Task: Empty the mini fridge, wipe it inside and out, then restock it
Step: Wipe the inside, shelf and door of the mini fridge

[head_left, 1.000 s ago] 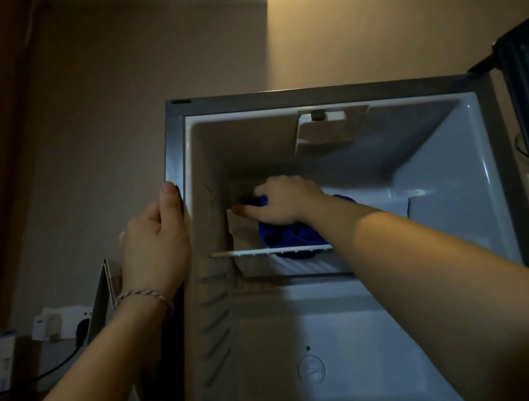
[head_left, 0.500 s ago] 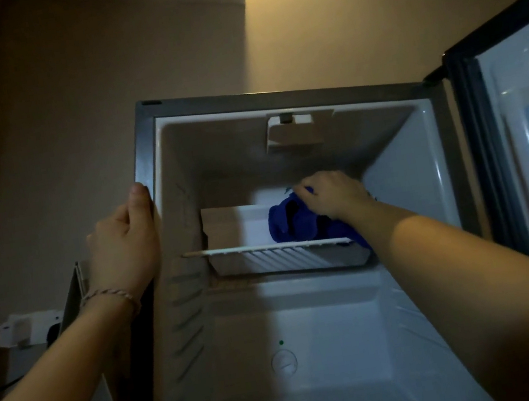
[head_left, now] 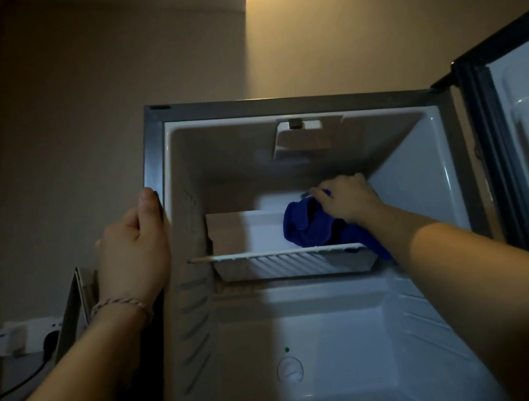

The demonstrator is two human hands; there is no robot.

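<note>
Since the mini fridge (head_left: 331,345) is already emptied, its inside is being wiped: a blue cloth (head_left: 308,224) is bunched under the right hand (head_left: 348,202), fingers curled on it above the shelf (head_left: 274,250). The cabinet's front edge is gripped by the left hand (head_left: 132,252), probably for steadiness.

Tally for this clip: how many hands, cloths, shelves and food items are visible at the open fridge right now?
Hands: 2, left hand on the fridge edge, right hand on the cloth
Cloths: 1, blue cloth
Shelves: 1, white shelf
Food items: 0
Total: 4
</note>
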